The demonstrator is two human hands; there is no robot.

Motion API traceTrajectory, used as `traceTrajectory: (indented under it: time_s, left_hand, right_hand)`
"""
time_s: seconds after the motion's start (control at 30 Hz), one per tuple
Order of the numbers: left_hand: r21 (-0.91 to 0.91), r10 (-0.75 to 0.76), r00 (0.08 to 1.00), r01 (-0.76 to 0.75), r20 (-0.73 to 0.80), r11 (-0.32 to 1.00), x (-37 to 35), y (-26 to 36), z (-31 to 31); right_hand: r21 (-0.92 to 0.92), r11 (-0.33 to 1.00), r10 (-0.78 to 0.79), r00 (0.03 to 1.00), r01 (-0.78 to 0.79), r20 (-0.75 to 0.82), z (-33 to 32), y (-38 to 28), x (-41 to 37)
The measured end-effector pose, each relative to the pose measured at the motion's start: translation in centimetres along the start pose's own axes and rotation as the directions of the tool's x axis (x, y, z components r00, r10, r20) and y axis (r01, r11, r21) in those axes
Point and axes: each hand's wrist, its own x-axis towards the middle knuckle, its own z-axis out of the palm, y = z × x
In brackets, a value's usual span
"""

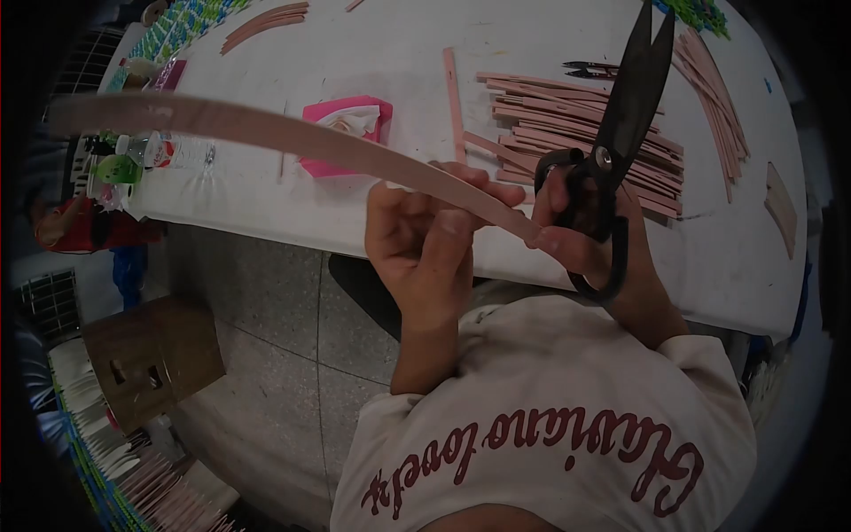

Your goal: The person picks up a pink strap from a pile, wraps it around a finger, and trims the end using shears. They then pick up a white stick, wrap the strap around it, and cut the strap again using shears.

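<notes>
Our left hand has its fingers curled and clamped on the long pink strip close to its near end. That's probably so the rest can swing free out toward 9 o'clock, above the table edge. The strip's tip rests against our right hand, whose fingers are closed through the handles of the big black scissors. The blades point to 12 o'clock and are nearly shut, likely parked clear of the strip. A pile of cut strips sits at 1 o'clock, within easy reach. The pink tissue box is at 11.
</notes>
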Motion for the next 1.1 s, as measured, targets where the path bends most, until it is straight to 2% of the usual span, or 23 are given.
traceTrajectory:
  time_s: [0.03,0.1,0.13,0.2,0.33,0.4,0.73,0.8,1.03,1.1]
  left_hand:
    - [0.0,0.002,1.0,-0.002,0.003,1.0,-0.1,-0.3,-0.4]
    - [-0.155,-0.084,0.987,0.106,0.139,0.982,-0.2,-0.8,-0.9]
    - [-0.155,-0.083,0.986,0.105,0.144,0.982,0.0,-1.0,-0.9]
    - [-0.285,-0.046,0.993,0.075,0.109,0.956,0.1,-1.1,-0.7]
    - [-0.286,-0.039,0.996,0.06,0.08,0.956,0.4,-1.0,-1.3]
    - [-0.355,-0.036,0.999,0.04,0.019,0.934,0.4,-0.9,-1.5]
    - [-0.378,0.047,0.999,-0.047,-0.008,0.925,1.4,-0.4,-3.2]
    - [-0.433,0.046,0.999,-0.034,0.018,0.901,1.3,-0.8,-3.0]
    - [-0.306,-0.001,0.997,0.026,0.081,0.952,-0.5,-3.8,-0.9]
    - [-0.2,-0.137,0.984,0.158,0.116,0.967,-1.3,-5.0,-1.0]
  right_hand:
    - [-0.001,1.0,-0.003,1.0,0.003,0.0,0.0,-0.1,0.0]
    - [0.02,1.0,0.0,1.0,0.0,-0.01,0.1,-0.3,0.0]
    - [0.02,1.0,-0.005,1.0,0.005,-0.011,-0.1,-0.2,0.1]
    - [-0.006,1.0,-0.014,0.999,0.015,0.051,-0.7,0.1,0.2]
    - [-0.013,1.0,0.009,0.999,-0.009,0.051,-0.9,0.2,0.0]
    - [-0.014,1.0,-0.002,0.997,0.003,0.071,-1.1,0.3,0.0]
    - [0.056,0.996,-0.072,0.993,0.067,0.095,-2.3,1.0,0.0]
    - [0.057,0.996,-0.075,0.993,0.07,0.091,-2.2,0.8,0.0]
    - [0.1,0.995,-0.008,0.999,0.005,0.036,-1.5,0.8,0.3]
    - [0.103,0.995,0.009,0.999,-0.006,-0.031,-1.2,0.6,0.3]
